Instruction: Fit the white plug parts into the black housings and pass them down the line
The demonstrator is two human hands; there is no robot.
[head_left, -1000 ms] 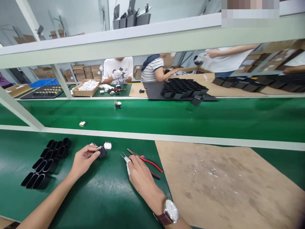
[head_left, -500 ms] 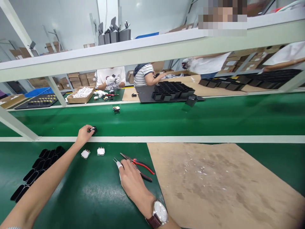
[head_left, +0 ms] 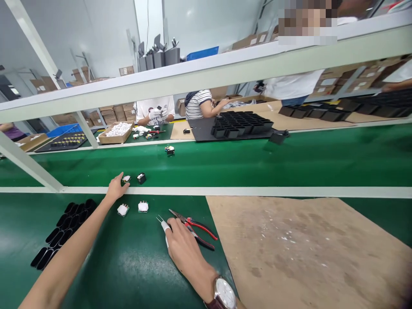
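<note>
My left hand (head_left: 117, 188) reaches over the white rail onto the green belt, fingers apart around a small white-topped part (head_left: 126, 179). Just right of it on the belt stands a black part (head_left: 141, 178). My right hand (head_left: 182, 240) is closed on white-handled tweezers (head_left: 165, 226), their tips pointing up and left. Beside that hand lie red-and-black pliers (head_left: 196, 227). On the near green table sit two white-topped circuit pieces, one on the left (head_left: 122, 210) and one on the right (head_left: 143, 207).
Black oval cases (head_left: 64, 227) stand in rows at the left. Brown cardboard (head_left: 302, 240) covers the right of the table. A white rail (head_left: 257, 191) borders the belt (head_left: 225, 167), which carries another small part (head_left: 170, 150). Several people are beyond, near black trays (head_left: 241, 124).
My left hand has let go of the black part and moved left to the white-topped part. The view has shifted slightly. My right hand still holds the tweezers.
</note>
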